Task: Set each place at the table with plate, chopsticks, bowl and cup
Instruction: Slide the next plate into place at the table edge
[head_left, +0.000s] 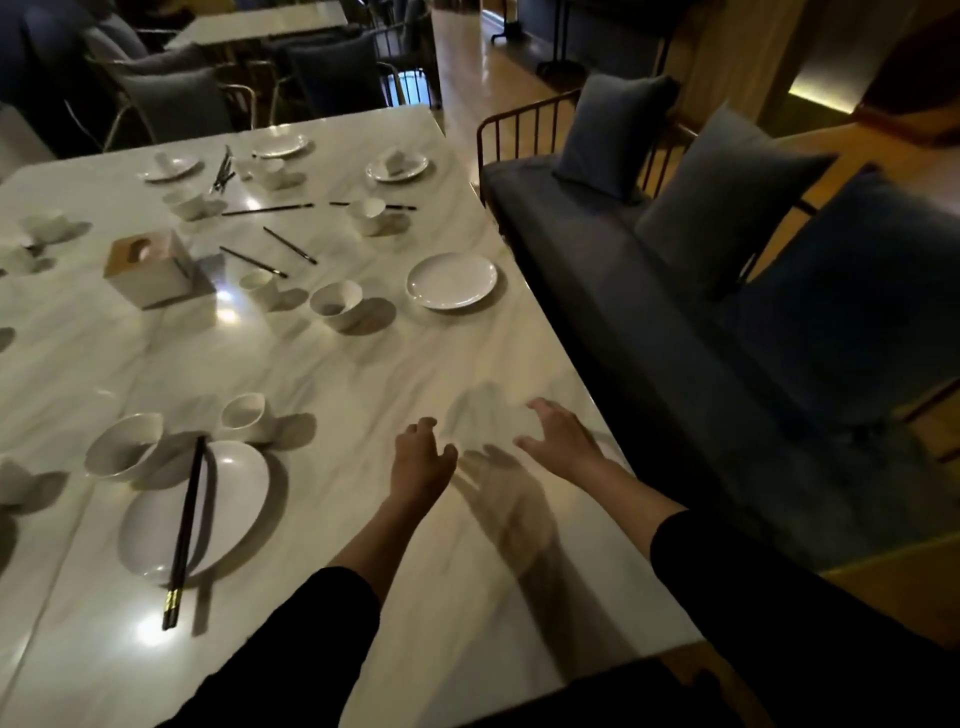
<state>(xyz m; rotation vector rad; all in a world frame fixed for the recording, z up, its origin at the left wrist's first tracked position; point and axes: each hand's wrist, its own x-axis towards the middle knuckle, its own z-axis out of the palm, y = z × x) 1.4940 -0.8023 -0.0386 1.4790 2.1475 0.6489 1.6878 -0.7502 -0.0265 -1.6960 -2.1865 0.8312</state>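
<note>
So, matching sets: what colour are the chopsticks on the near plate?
Black, with gold bands near the end: chopsticks across the white plate, head view.

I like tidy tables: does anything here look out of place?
Yes. Single black chopsticks lie scattered at different angles mid-table, unpaired. By contrast, the near plate has a neat pair laid across it.

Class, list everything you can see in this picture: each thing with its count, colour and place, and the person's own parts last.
table: one, pale marble, fills the left
plates: five, white, two near, three far
bowls and cups: about nine, white, scattered; more at the left edge
chopsticks: one dark pair across the near plate, others loose mid-table
tissue box: one, wood and white, left centre
bench: one, dark blue, three cushions, right
chairs: several, grey, beyond the table
left hand: empty, open, above the table
right hand: empty, open, near the table's right edge
</note>
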